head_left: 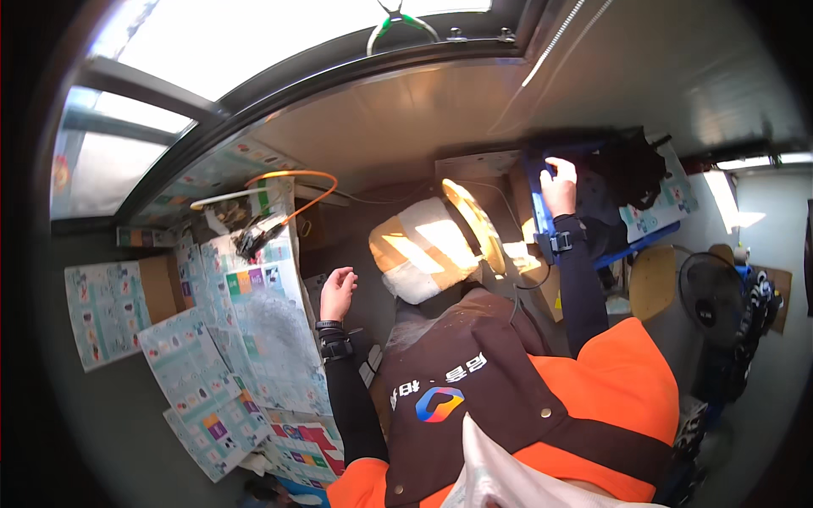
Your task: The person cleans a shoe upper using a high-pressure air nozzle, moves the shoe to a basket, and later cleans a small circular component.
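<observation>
right hand [560, 184]: raised and reaching forward, fingers clenched round the upright post of a blue frame [539, 203]; the grasp sits high on the post, likely to steady or shift the frame
blue frame: stands right of centre against the wall, post upright, a lower bar running off to the right; dark black gear [628, 173] hangs or rests on it, kind too dark to tell
left hand [337, 293]: released, fingers loosely spread, holding nothing; it hovers just beside the edge of the printed sheets, whether touching cannot be told, so it looks free rather than bracing
wrapped bundle [425, 248]: pale, plastic-covered, lies between the two hands, straight ahead of the torso, sunlit; neither hand touches it
printed sheets [254, 330]: coloured paper packs fanned out and overlapping on the left, laid flat within the left hand's reach
orange cable [296, 188]: loops above the sheets to a dark clump at their top end
fan [710, 292]: dark, round, at far right, well apart from both hands
wrists: a dark strapped band on each, sleeves black
window [254, 42]: bright, top left, source of the hard light on the bundle
</observation>
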### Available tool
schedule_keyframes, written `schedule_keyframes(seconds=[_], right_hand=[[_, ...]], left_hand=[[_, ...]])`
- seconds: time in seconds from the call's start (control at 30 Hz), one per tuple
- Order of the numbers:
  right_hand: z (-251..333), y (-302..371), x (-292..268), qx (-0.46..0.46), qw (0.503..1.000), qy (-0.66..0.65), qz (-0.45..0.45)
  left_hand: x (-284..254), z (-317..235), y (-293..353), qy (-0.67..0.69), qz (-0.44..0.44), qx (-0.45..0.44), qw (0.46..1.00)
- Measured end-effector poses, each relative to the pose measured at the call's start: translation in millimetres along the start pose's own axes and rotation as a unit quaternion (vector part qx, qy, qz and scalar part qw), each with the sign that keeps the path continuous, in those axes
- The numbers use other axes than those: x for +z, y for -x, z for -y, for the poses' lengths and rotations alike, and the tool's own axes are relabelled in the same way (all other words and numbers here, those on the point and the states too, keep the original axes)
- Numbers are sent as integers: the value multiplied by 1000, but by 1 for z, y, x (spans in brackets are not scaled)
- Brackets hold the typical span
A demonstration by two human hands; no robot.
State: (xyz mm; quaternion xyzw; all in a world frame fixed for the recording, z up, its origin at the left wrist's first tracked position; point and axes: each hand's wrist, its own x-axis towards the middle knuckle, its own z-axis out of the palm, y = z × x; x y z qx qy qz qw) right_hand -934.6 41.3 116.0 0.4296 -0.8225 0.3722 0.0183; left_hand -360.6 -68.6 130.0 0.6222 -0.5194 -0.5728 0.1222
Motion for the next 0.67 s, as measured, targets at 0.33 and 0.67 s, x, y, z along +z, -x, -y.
schedule_keyframes(seconds=[0.33, 0.67], right_hand=[[13, 268, -76, 297, 944, 55, 134], [-14, 438, -112, 535, 822, 79, 181]], left_hand=[[166, -42, -256, -365, 185, 180, 895], [345, -57, -427, -530, 149, 244, 798]])
